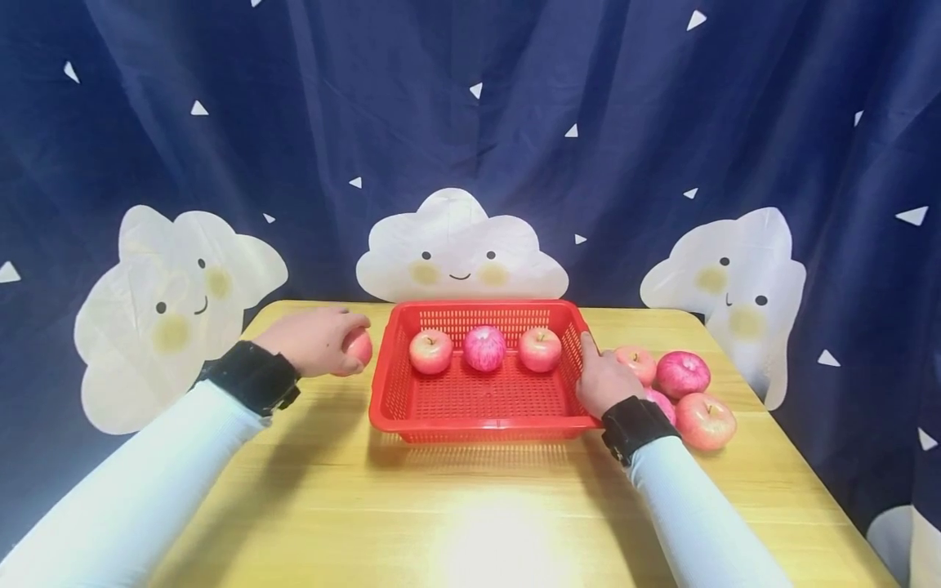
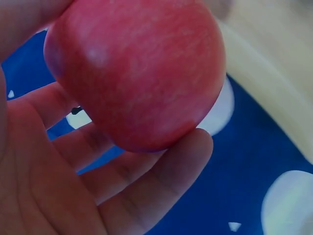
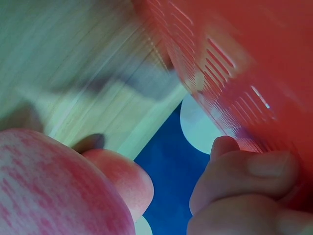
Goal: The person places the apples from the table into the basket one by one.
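Note:
My left hand (image 1: 319, 339) grips a red apple (image 1: 359, 347) just left of the red plastic basket (image 1: 485, 425). In the left wrist view, the fingers curve around the smooth side of this apple (image 2: 142, 73). At the basket's right side, my right hand (image 1: 606, 382) holds the rim, its index finger lying along the edge. Bent fingers (image 3: 244, 176) press against the slotted wall (image 3: 220, 68) in the right wrist view. Inside the basket, a pale apple (image 1: 430, 352), a darker pink apple (image 1: 484, 349) and another pale apple (image 1: 540, 349) form a row near the back.
Right of the basket, beside my right wrist, several apples (image 1: 706, 421) sit in a cluster on the wooden table (image 1: 353, 506). A dark blue curtain (image 1: 456, 139) with white clouds hangs behind the table's far edge.

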A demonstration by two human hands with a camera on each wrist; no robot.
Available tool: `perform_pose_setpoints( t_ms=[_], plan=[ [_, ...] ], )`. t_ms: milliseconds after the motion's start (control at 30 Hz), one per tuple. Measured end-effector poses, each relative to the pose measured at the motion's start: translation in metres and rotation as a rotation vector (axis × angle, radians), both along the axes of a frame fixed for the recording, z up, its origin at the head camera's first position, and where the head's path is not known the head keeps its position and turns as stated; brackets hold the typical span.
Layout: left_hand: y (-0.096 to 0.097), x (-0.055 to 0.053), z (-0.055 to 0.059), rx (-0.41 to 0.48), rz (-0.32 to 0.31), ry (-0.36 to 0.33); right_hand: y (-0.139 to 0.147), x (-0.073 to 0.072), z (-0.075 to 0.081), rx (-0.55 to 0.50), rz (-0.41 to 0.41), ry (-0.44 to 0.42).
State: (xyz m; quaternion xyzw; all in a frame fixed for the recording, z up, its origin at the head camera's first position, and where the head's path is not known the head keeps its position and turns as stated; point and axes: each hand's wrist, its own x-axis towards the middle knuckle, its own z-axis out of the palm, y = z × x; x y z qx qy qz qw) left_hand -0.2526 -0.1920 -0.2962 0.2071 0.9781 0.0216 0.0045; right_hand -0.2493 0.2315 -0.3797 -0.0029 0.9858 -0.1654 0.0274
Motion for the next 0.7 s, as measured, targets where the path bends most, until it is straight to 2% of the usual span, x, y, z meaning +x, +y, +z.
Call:
perform_pose_setpoints(
  t_ms=[133, 300, 467, 700],
  plan=[
    [0.026, -0.008, 0.011, -0.008, -0.024, -0.003, 0.001, -0.001, 0.001, -0.011, -0.004, -0.003],
    [0.058, -0.017, 0.016, -0.053, -0.092, 0.027, 0.003, -0.002, -0.001, -0.001, -0.005, 0.021],
    [0.086, -0.025, 0.017, -0.049, -0.164, 0.037, 0.003, -0.001, -0.003, -0.001, -0.010, 0.015],
    [0.122, -0.033, 0.013, -0.049, -0.195, -0.002, 0.003, -0.001, -0.006, 0.001, -0.005, 0.018]
  ],
)
